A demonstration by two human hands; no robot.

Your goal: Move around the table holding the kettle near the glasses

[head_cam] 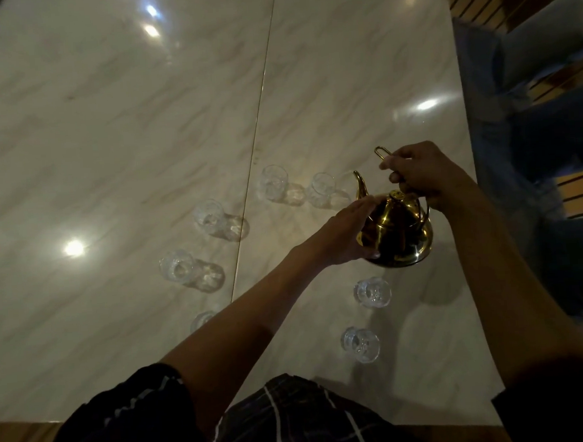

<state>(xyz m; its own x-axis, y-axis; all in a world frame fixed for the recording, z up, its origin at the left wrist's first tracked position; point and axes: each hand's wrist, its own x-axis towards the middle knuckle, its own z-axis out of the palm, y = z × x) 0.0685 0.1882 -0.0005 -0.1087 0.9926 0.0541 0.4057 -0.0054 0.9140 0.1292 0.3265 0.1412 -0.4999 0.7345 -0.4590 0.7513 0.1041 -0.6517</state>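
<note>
The gold teapot (398, 229) is sitting at the centre of the action, held over the marble table (107, 129) near its right edge, and whether its base is touching the surface or riding just above it cannot be told from here. The right hand (424, 175) is curling its fingers round the wire handle (383, 153) above the lid. The left hand (347, 232) is cupping the pot's left flank, fingers laid nearly straight along the shoulder and thumb under the belly, steadying rather than gripping.

The spout (361, 185) is pointing away from the person, toward a clear glass (320, 188) just beyond the teapot, with another glass (272, 181) left of that one. Further left of the teapot two more glasses (209, 217) are trailing toward the person. Nearer the body than the teapot, a pair of glasses (371, 292) is standing in line. All look empty, as far as the dim light allows.

By the look of it, this is the positioning step before a pour. The next move calls for bringing the spout over one rim and tipping gently, the left hand keeping the lid and body from swinging.
</note>
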